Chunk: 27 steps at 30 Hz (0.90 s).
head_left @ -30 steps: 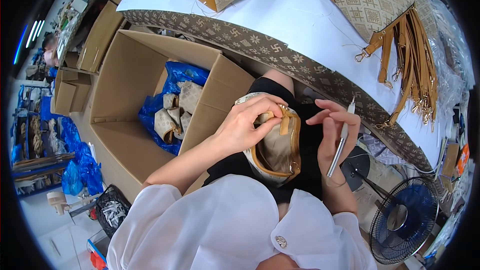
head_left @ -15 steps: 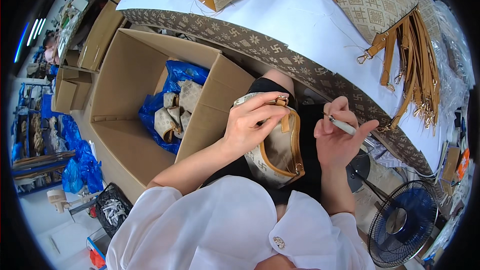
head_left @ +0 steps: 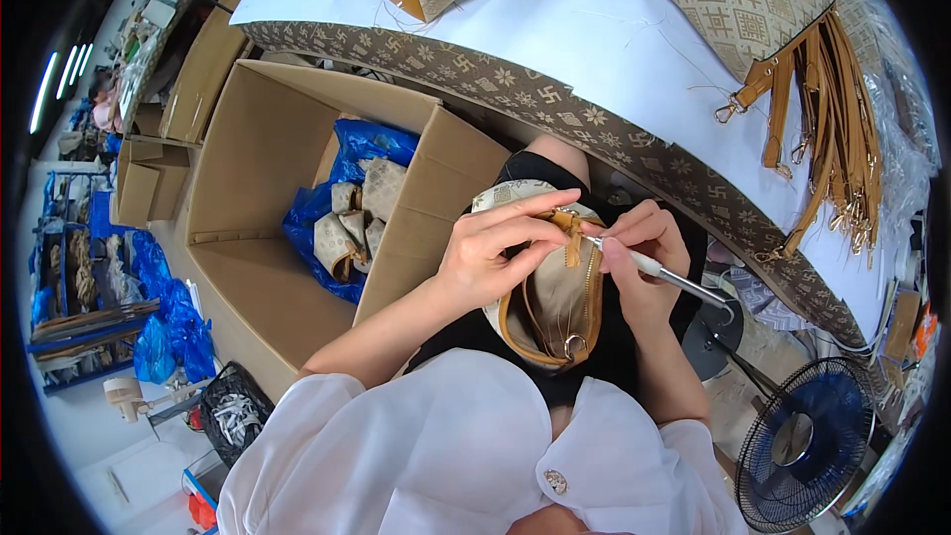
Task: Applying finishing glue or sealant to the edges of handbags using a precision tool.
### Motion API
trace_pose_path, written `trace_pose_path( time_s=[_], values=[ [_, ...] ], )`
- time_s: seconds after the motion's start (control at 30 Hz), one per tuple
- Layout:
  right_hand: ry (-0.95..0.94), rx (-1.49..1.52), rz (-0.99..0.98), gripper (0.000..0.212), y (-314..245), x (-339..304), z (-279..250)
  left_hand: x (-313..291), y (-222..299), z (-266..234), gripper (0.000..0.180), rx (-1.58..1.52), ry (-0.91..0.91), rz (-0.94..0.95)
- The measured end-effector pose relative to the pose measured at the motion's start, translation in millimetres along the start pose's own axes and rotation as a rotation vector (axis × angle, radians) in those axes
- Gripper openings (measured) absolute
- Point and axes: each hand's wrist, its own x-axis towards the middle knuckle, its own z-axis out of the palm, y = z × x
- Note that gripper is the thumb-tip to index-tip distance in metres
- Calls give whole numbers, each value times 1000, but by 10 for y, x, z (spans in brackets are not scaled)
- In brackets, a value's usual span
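On my lap lies a small beige patterned bag (head_left: 517,325) with tan trim, its zipped mouth agape and the light lining showing. My left hand (head_left: 495,248) pinches the bag's upper rim by a tan tab (head_left: 574,250) near the zipper end. In my right hand (head_left: 649,256) is a slim pen-like tool (head_left: 649,267) with a white and silver handle; its tip meets the rim beside the tab and my left fingertips. A metal ring (head_left: 575,345) shows at the bag's lower opening. My fingers partly hide the tool's tip.
To the left stands an open cardboard box (head_left: 258,154) with a blue plastic liner and several beige bag pieces (head_left: 381,188). Across the white table (head_left: 555,35) ahead are patterned bags (head_left: 741,10) and a bundle of tan straps (head_left: 827,129). A fan (head_left: 804,446) stands at lower right.
My right hand has moved left and turned, bringing the tool from beside the bag to its rim at the tab. My left hand keeps its hold on the bag.
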Motion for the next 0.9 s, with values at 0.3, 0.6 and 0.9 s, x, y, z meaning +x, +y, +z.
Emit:
trace_pose_path(
  time_s=[0.3,0.6,0.9],
  values=[
    [-19,-94,-104,15,87,-8,-17,3,-23,9,10,-15,13,24],
    [-47,-253,-146,16,76,-4,-30,4,-15,21,8,-3,25,45],
    [-53,-313,-197,18,67,-6,-40,12,-18,28,9,10,18,68]
  ],
)
